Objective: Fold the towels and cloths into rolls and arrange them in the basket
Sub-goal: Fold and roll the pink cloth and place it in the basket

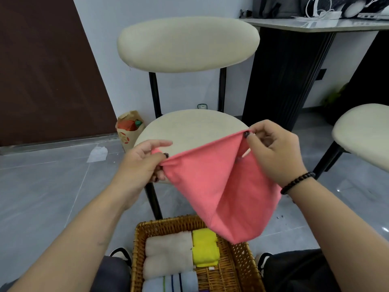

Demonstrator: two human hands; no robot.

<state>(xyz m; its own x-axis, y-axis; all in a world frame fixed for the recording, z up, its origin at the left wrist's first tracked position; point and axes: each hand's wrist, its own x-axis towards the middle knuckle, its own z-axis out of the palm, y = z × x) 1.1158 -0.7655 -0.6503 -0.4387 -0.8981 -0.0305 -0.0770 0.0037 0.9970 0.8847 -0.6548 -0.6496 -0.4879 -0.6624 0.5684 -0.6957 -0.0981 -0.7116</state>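
While I sit facing the chair, this is how things lie, each placed against the basket:

My left hand (145,163): up above the basket's far left corner, thumb and fingers pinching one top corner of the pink cloth (212,186), the forefinger stretched out over the chair seat (189,127).

My right hand (275,150): up above the basket's far right side, thumb and forefinger pinching the other top corner of the pink cloth, the remaining fingers loosely curled; a dark bead bracelet (297,182) sits on that wrist.

Pink cloth: hangs between my two hands, top edge drawn taut, the body folding in on itself and tapering down until its lowest tip overlaps the basket's far right rim. Whether it touches the rim I cannot tell.

Basket (237,264): wicker, on the floor between my feet, just in front of the chair's leg.

Beige rolls (168,253): two, side by side in the basket's left part.

Yellow rolls (205,247): two, pressed against the right ends of the beige rolls, in the basket's middle.

Striped towel (170,282): pale blue, rolled, at the basket's near edge, just behind the beige rolls from my side.

Paper bag (129,129): on the floor well beyond the basket, left of the chair.
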